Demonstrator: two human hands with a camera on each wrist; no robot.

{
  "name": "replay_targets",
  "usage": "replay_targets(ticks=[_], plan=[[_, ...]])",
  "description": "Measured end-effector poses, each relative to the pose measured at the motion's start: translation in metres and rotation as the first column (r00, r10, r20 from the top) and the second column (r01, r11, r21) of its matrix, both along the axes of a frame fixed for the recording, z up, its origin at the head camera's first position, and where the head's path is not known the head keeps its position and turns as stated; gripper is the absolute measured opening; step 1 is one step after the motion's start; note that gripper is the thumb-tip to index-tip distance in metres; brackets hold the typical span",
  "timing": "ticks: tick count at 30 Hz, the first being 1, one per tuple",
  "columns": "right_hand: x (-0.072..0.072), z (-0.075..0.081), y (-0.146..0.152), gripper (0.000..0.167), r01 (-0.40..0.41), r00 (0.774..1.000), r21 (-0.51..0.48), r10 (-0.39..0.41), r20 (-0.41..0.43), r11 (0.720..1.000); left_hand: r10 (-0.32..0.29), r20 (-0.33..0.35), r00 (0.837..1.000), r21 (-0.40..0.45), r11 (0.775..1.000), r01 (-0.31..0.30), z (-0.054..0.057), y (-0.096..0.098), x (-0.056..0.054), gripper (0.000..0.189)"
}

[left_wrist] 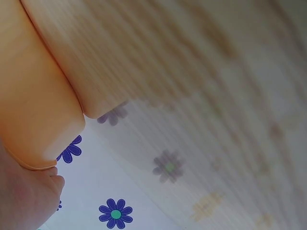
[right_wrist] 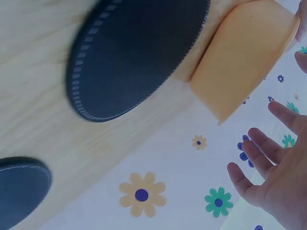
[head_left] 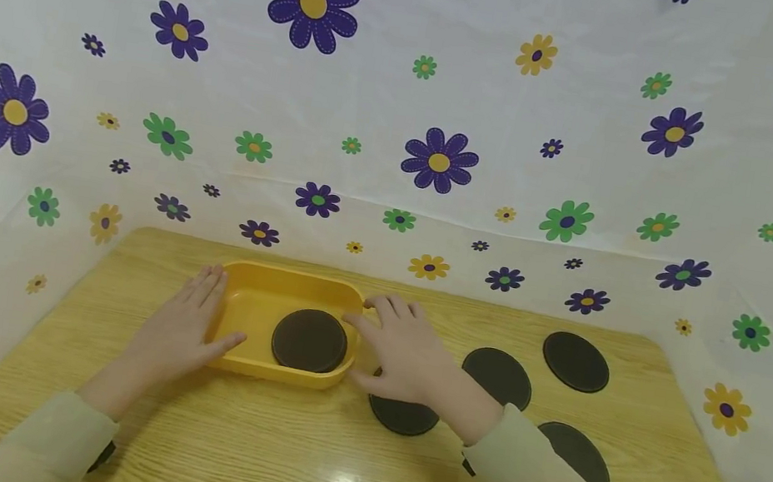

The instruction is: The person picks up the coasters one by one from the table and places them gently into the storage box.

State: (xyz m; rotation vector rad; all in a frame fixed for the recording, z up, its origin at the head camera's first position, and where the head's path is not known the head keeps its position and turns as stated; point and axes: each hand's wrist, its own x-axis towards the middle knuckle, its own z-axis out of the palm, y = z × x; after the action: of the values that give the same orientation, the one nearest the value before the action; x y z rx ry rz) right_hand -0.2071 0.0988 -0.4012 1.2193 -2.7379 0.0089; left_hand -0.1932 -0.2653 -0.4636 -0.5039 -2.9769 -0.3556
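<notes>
A yellow tray (head_left: 274,372) with rounded corners sits on the table, and a black round coaster (head_left: 308,340) lies in its right part. My left hand (head_left: 179,326) rests along the tray's left end with straight fingers, its thumb over the near rim. In the left wrist view, the left hand (left_wrist: 29,199) touches the edge of the tray (left_wrist: 38,96). At the tray's right end is my right hand (head_left: 406,354), fingers spread and holding nothing. The right wrist view shows this hand (right_wrist: 283,177) with its fingers apart. Beneath it lies another coaster (head_left: 404,418), partly hidden.
More black coasters lie to the right on the wooden table (head_left: 248,447): one (head_left: 498,375) beside the right wrist, one (head_left: 576,361) farther back, and one (head_left: 580,457) partly behind the sleeve. A white flowered cloth (head_left: 378,105) hangs around the table's back and sides.
</notes>
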Motion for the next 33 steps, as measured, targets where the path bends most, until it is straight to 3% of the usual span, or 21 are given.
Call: replay_targets(ticks=[10,19,33], plan=[[0.016,-0.009,0.029,0.068,0.023,1.0,-0.02,-0.023,-0.008,1.0,0.002,-0.002,1.0,-0.001,1.0,-0.002,0.002,0.0,0.0,0.102],[0.02,-0.034,0.045,0.069,0.016,1.0,0.003,-0.016,-0.02,1.0,0.002,0.002,1.0,0.007,1.0,-0.002,0.004,0.001,0.002,0.102],[0.026,-0.052,0.05,0.068,0.055,0.991,0.036,-0.059,0.118,0.998,0.003,0.006,1.0,0.004,1.0,-0.003,0.004,0.001,0.002,0.103]])
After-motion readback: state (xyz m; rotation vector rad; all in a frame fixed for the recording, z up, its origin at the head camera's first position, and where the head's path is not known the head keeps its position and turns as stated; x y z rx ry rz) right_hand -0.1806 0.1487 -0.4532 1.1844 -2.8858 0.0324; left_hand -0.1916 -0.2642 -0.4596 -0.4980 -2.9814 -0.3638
